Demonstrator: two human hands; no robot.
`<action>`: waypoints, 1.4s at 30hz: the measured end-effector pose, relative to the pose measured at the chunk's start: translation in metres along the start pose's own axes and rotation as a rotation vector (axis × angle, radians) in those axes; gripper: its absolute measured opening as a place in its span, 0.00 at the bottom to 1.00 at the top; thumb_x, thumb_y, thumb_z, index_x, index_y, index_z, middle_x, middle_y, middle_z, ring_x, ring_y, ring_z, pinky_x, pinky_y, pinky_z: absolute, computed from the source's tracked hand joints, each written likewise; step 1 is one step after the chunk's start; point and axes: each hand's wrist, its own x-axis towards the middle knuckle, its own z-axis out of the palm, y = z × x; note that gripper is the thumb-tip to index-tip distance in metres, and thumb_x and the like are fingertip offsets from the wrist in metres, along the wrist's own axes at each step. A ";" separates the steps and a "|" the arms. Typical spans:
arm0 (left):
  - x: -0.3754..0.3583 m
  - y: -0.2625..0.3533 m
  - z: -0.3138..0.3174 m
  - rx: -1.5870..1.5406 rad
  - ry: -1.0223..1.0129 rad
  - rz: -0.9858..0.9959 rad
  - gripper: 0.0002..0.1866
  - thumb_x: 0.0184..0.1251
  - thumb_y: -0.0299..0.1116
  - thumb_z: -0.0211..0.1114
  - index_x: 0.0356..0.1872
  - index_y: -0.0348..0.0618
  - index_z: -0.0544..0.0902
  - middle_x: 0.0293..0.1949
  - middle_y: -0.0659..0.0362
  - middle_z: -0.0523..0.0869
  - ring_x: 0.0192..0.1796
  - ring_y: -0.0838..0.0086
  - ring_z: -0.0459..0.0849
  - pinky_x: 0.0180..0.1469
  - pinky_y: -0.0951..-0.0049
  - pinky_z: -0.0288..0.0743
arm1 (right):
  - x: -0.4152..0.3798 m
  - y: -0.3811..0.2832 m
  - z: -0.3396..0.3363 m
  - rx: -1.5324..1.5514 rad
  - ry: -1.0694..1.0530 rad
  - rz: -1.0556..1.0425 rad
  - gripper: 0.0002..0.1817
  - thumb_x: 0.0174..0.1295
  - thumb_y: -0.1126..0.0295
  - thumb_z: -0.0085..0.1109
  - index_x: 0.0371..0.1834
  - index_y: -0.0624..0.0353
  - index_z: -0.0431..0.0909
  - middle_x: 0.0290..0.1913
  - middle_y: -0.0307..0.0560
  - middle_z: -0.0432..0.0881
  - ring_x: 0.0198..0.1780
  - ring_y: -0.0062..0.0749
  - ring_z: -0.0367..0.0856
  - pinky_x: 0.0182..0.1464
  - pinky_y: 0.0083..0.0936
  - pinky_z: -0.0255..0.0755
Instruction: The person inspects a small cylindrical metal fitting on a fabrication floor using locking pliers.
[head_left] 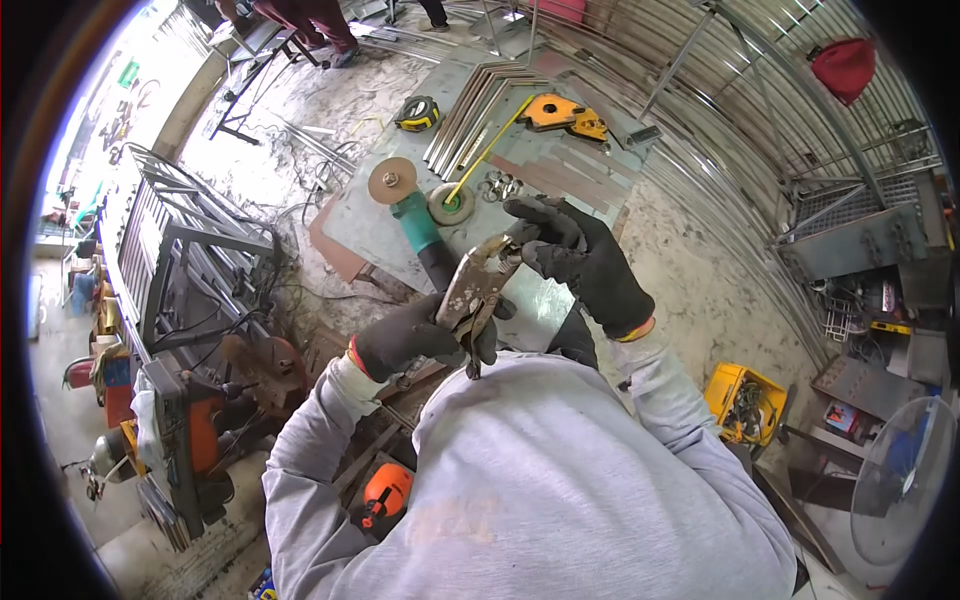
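Note:
Locking pliers (472,290), worn and metallic, are held up in front of the chest. My left hand (408,338), in a dark glove, is wrapped round their handles. At the jaw end, my right hand (575,250), gloved too, has its fingers bent around a small metal piece (512,256) that is too small to make out. Beyond the hands, on the metal-topped table (375,235), lie a teal angle grinder (415,222) with a brown disc, a round wheel (451,203) and several small metal rings (499,187).
Farther back on the table are a tape measure (417,113), bent metal bars (478,100) and yellow magnetic holders (562,115). A yellow crate (745,403) stands at right, a cut-off machine (270,375) at left. Part of another person (315,25) shows at the top.

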 end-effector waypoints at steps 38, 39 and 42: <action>0.014 -0.032 0.019 -0.129 0.187 0.167 0.39 0.51 0.25 0.65 0.71 0.33 0.73 0.56 0.53 0.86 0.58 0.65 0.87 0.66 0.63 0.79 | 0.015 0.008 0.013 0.056 -0.090 0.032 0.29 0.70 0.74 0.67 0.74 0.66 0.76 0.62 0.42 0.83 0.60 0.23 0.82 0.65 0.24 0.77; 0.015 -0.032 0.019 -0.144 0.189 0.173 0.39 0.51 0.24 0.65 0.71 0.32 0.73 0.57 0.52 0.86 0.58 0.65 0.87 0.67 0.62 0.79 | 0.018 0.010 0.012 0.019 -0.091 0.005 0.29 0.69 0.72 0.67 0.74 0.65 0.76 0.62 0.41 0.83 0.59 0.22 0.81 0.64 0.24 0.77; 0.014 -0.033 0.019 -0.131 0.174 0.169 0.39 0.51 0.24 0.64 0.72 0.32 0.72 0.56 0.51 0.85 0.59 0.63 0.87 0.67 0.60 0.80 | 0.017 0.005 0.010 -0.007 -0.100 0.021 0.29 0.68 0.71 0.67 0.74 0.65 0.76 0.62 0.40 0.84 0.59 0.21 0.81 0.62 0.24 0.77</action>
